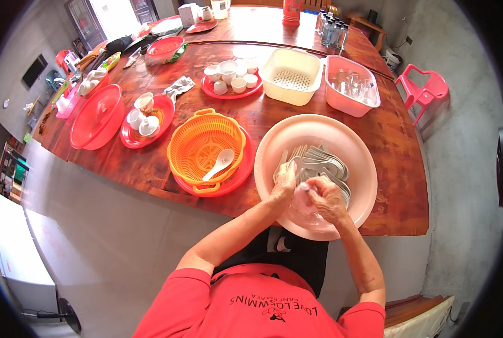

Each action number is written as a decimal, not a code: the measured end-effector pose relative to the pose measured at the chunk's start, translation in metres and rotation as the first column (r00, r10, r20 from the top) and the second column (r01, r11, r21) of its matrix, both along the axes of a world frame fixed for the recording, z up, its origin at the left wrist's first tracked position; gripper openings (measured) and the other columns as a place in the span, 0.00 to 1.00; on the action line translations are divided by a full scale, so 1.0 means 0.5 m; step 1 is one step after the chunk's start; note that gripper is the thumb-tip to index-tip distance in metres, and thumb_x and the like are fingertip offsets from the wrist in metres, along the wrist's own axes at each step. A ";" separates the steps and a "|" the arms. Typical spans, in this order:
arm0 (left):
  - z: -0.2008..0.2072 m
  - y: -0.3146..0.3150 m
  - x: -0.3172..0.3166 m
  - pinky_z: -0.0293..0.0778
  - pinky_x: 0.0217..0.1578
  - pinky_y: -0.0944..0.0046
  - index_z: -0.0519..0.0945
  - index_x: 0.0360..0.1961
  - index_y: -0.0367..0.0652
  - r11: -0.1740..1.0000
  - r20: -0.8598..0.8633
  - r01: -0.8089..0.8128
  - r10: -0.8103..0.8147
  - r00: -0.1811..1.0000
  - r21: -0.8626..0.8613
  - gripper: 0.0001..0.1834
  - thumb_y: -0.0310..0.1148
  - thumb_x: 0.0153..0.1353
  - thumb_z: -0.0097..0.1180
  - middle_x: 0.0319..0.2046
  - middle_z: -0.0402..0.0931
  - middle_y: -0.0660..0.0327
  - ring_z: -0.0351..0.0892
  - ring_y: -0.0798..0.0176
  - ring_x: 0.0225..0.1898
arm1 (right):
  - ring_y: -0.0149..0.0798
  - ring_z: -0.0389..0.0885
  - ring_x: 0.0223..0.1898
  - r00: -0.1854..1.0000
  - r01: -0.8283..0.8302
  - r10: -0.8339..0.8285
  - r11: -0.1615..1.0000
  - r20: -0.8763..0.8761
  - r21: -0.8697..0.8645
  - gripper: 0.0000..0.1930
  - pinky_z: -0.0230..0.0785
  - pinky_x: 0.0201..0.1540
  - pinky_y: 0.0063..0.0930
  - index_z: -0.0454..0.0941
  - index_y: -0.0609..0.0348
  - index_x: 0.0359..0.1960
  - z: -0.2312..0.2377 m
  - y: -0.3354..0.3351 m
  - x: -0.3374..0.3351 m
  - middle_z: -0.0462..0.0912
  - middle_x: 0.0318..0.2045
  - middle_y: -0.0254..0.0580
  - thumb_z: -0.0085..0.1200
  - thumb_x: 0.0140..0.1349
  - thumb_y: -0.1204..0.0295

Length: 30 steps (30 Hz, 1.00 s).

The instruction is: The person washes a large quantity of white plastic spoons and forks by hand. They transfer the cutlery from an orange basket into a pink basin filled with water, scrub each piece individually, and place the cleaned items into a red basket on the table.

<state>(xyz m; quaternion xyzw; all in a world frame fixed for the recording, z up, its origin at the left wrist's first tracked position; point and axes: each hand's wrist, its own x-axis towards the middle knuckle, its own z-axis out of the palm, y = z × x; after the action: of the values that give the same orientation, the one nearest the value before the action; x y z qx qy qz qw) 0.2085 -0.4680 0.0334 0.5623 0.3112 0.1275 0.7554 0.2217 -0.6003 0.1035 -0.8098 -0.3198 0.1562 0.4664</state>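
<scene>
Both my hands are over the near half of a wide pale pink basin (364,163). My left hand (284,183) is closed around what looks like a white spoon (296,162), mostly hidden by the fingers. Close beside it, my right hand (327,200) has its fingers pinched together; whatever they grip is too small and covered to make out. Several white spoons (327,163) lie nested in the basin past my hands. Left of the basin, one white spoon (223,161) rests inside an orange colander (186,141), which stands on a red tray (243,177).
Behind the basin stand a cream basket (271,93) and a pink tub (341,104) of clear glasses. Red plates of white cups (227,70) and a red basin (96,121) occupy the left. The wooden table's front edge (167,194) is before me; a pink chair (423,90) stands right.
</scene>
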 end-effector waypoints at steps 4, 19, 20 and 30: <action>0.089 -0.015 -0.017 0.62 0.16 0.65 0.72 0.36 0.50 0.859 -0.020 0.164 -0.198 0.980 -0.486 0.27 0.61 0.62 0.31 0.22 0.71 0.62 0.69 0.66 0.21 | 0.43 0.76 0.36 0.924 0.071 -0.121 0.986 0.362 0.148 0.11 0.68 0.40 0.31 0.75 0.65 0.37 0.003 0.030 -0.021 0.75 0.33 0.47 0.51 0.49 0.78; 0.033 -0.016 -0.008 0.68 0.38 0.68 0.68 0.45 0.41 0.963 0.133 0.043 -0.081 0.988 0.265 0.16 0.42 0.66 0.41 0.39 0.70 0.61 0.67 0.69 0.40 | 0.56 0.73 0.32 0.919 0.138 -0.104 0.989 0.379 -0.062 0.04 0.66 0.36 0.44 0.73 0.65 0.26 -0.047 0.055 0.026 0.72 0.27 0.56 0.52 0.49 0.77; 0.050 -0.022 -0.016 0.67 0.33 0.69 0.66 0.45 0.43 0.948 0.168 0.028 -0.086 0.982 0.318 0.15 0.43 0.66 0.40 0.36 0.69 0.62 0.67 0.71 0.35 | 0.58 0.73 0.32 0.937 0.070 -0.024 0.990 0.350 -0.120 0.05 0.66 0.35 0.46 0.72 0.65 0.24 -0.073 0.037 0.027 0.72 0.24 0.57 0.51 0.49 0.75; 0.055 0.005 -0.014 0.66 0.14 0.65 0.66 0.44 0.49 0.935 0.040 0.155 -0.150 0.988 -0.319 0.13 0.43 0.66 0.35 0.27 0.76 0.60 0.70 0.66 0.19 | 0.55 0.78 0.33 0.936 -0.181 0.332 0.741 0.119 -0.646 0.14 0.72 0.40 0.44 0.75 0.62 0.39 -0.086 -0.026 -0.003 0.76 0.31 0.57 0.51 0.53 0.68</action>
<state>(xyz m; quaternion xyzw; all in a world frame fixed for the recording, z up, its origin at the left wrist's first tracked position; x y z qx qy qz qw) 0.2014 -0.4654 0.0609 0.4534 0.2777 0.0204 0.8467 0.2202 -0.6135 0.0605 -0.8782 -0.4095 0.2234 0.1054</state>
